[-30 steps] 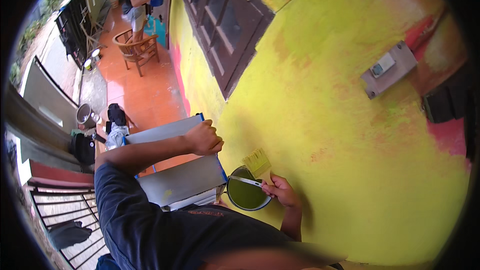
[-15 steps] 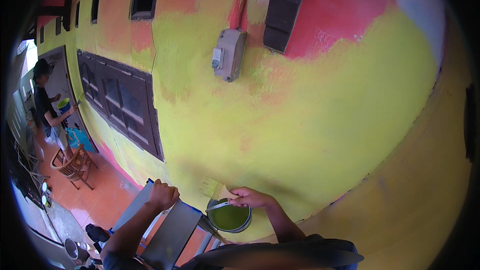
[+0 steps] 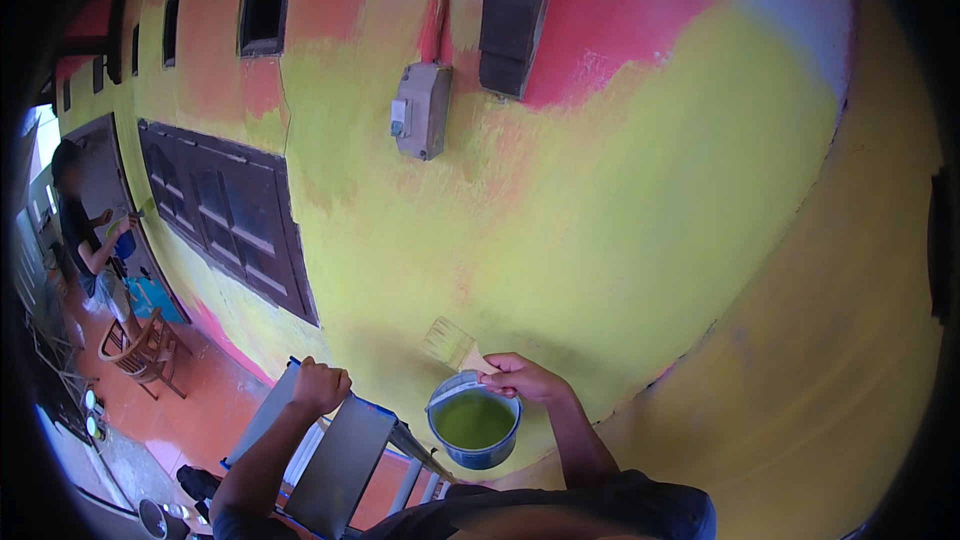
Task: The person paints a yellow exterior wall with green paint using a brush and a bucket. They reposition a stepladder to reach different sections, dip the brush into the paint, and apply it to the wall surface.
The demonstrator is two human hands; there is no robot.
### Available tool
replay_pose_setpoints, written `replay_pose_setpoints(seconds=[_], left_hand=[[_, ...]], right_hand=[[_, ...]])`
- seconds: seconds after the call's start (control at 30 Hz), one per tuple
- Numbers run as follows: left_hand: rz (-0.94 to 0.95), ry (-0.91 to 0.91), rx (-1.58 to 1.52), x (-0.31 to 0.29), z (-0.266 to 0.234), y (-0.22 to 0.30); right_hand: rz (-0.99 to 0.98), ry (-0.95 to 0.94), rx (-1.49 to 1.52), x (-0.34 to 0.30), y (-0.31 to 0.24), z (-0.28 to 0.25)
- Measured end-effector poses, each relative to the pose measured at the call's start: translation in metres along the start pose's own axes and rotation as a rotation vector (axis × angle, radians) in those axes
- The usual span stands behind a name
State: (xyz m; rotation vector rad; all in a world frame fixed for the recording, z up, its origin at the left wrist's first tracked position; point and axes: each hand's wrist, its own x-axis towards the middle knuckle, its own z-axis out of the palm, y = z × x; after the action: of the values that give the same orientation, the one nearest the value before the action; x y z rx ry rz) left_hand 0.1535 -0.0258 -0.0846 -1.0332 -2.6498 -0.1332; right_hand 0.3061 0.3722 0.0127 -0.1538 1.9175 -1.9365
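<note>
Landmark: the blue paint bucket (image 3: 473, 432), holding green paint, at lower centre just off the wall.

Far left of the bucket, another person (image 3: 85, 230) stands by a doorway; below them sits a wooden chair (image 3: 140, 348) on the orange floor. Nearer, still left of the bucket, a dark shuttered window (image 3: 228, 215) is set in the wall.

Immediately left of the bucket, the left hand (image 3: 320, 386) is closed in a fist over the top of a metal stepladder (image 3: 340, 450), apparently to steady the body at height.

Directly above the bucket, the right hand (image 3: 525, 377) has its fingers curled shut around the handle of a flat paintbrush (image 3: 452, 344). The bristles point up-left, close to the yellow-green wall (image 3: 620, 240); contact cannot be confirmed. The bucket appears to hang from this same hand, keeping paint within reach, though the handle is hidden.

Above the bucket, a grey electrical box (image 3: 421, 110) and a dark wooden bracket (image 3: 518, 15) project from the wall and obstruct brushwork there. Up and right, red wall (image 3: 640, 10) remains unpainted.
</note>
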Motion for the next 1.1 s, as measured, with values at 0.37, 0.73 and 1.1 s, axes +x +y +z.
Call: replay_pose_setpoints(seconds=[0.37, 0.73, 1.1], left_hand=[[-0.074, -0.015, -0.010, 0.003, -0.006, 0.008], [-0.099, -0.012, -0.007, 0.002, 0.001, 0.006], [-0.121, -0.088, -0.086, 0.005, -0.019, 0.009]], right_hand=[[-0.083, 0.144, -0.003, -0.029, -0.025, 0.013], [-0.166, 0.272, 0.055, -0.039, -0.043, 0.014], [-0.193, 0.132, 0.075, -0.024, -0.044, 0.013]])
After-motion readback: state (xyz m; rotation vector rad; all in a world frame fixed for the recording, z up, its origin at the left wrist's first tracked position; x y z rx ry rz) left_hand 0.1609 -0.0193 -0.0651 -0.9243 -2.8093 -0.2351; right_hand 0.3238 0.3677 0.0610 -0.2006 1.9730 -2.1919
